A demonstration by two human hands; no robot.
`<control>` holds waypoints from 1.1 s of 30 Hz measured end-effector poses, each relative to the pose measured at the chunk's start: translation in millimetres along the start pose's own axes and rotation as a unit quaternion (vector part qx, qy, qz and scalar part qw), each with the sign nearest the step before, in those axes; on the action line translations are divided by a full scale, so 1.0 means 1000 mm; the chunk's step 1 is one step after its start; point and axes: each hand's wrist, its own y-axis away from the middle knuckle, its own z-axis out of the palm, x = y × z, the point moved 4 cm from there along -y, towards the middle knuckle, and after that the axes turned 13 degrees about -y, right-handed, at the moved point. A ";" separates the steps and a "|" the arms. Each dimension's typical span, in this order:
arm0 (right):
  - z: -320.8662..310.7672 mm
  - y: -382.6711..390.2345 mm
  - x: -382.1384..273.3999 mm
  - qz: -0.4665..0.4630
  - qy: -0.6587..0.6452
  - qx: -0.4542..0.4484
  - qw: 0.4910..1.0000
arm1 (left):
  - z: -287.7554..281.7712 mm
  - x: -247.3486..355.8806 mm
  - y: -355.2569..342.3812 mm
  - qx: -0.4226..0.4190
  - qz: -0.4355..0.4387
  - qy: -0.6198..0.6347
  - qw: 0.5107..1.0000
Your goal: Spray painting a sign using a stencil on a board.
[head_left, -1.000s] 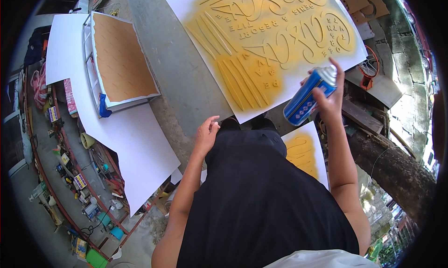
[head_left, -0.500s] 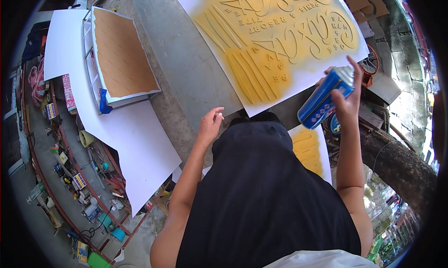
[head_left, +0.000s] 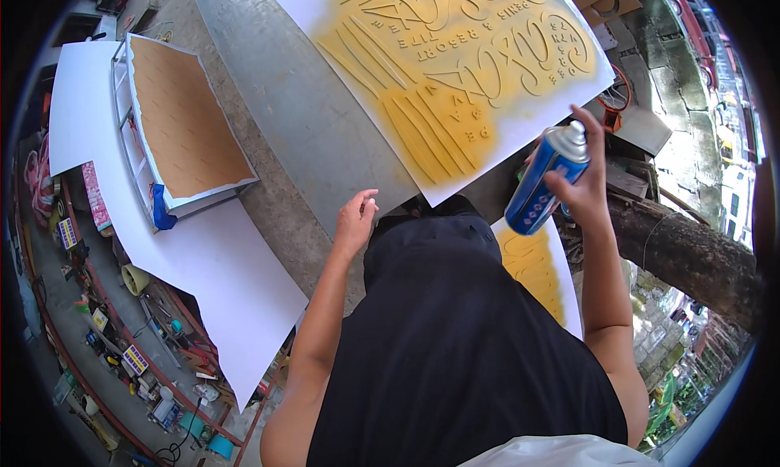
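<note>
My right hand (head_left: pixel 587 192) is closed around a blue spray can (head_left: pixel 536 189) with a silver top and a pale nozzle. The can leans, its top up and to the right, and my index finger rises beside the nozzle without pressing it. Ahead lies a white sheet (head_left: pixel 435 192) with raised letters and script shapes (head_left: pixel 487 69), coated in golden-yellow paint. Long thin strips (head_left: pixel 431 134) at its near left are coated too. My left hand (head_left: pixel 355 221) hovers over the grey metal tabletop's near edge, loosely open with nothing visible in it.
A grey metal sheet (head_left: pixel 292 109) extends under the painted one. To the left, a framed brown panel (head_left: pixel 187 109) rests on a large white sheet (head_left: pixel 219 264). Racks of tools (head_left: pixel 154 369) stand beyond. A smaller yellow-painted sheet (head_left: pixel 532 264) and a tree trunk (head_left: pixel 691 247) are at right.
The view has turned slightly, shifting the surroundings left. The spray can has tipped more upright in my right hand, and its nozzle now shows. My left hand stays much the same.
</note>
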 end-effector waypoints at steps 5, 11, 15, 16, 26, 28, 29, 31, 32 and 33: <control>-0.031 0.002 -0.024 0.013 -0.138 0.115 0.984 | -0.002 -0.001 -0.007 0.001 0.008 0.010 1.000; -0.008 0.016 0.015 0.012 0.059 0.041 0.997 | 0.004 0.001 -0.013 -0.002 0.047 -0.003 0.999; -0.027 0.003 0.006 -0.002 0.021 0.116 0.993 | 0.018 0.033 -0.026 -0.033 0.010 0.054 0.998; -0.036 0.009 0.027 0.038 0.086 0.082 0.992 | 0.023 0.047 -0.026 -0.043 0.013 0.070 0.997; 0.033 0.002 0.101 0.024 0.107 -0.157 0.981 | 0.100 0.209 -0.043 -0.217 0.145 0.182 0.948; 0.019 -0.006 0.105 0.020 0.114 -0.149 0.982 | 0.111 0.231 -0.058 -0.223 0.153 0.175 0.947; 0.009 -0.008 0.106 0.009 0.124 -0.136 0.983 | 0.116 0.240 -0.064 -0.225 0.150 0.173 0.947; -0.009 -0.012 0.101 0.000 0.130 -0.123 0.984 | 0.128 0.246 -0.070 -0.227 0.142 0.165 0.949; -0.015 -0.012 0.101 0.002 0.124 -0.124 0.984 | 0.132 0.244 -0.071 -0.225 0.127 0.162 0.952; -0.021 -0.011 0.103 0.005 0.123 -0.111 0.986 | 0.136 0.244 -0.073 -0.225 0.149 0.139 0.953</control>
